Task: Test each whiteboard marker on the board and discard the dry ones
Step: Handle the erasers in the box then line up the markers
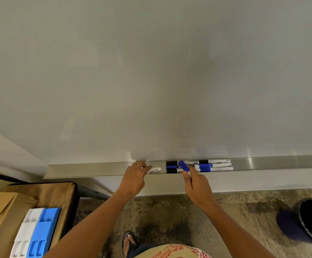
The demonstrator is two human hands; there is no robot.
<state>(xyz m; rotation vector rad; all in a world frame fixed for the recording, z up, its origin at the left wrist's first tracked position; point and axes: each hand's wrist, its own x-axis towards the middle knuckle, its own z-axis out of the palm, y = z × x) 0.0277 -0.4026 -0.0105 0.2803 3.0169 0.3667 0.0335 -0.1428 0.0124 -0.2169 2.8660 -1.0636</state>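
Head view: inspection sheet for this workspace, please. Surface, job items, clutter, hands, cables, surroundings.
Surface: whiteboard shows no marks; metal tray runs along its bottom edge.
Job's things: markers with black and blue caps lie grouped in the tray; one blue-capped marker is lifted; a white marker lies apart to their left.
Clutter: blue and white organisers lie on a brown case, bottom left.
Grippers: right hand grips the blue-capped marker; left hand touches the white marker, grip unclear.
Cables: nothing seen.
Surroundings: dark bin on the mottled floor, right; a sandalled foot below.
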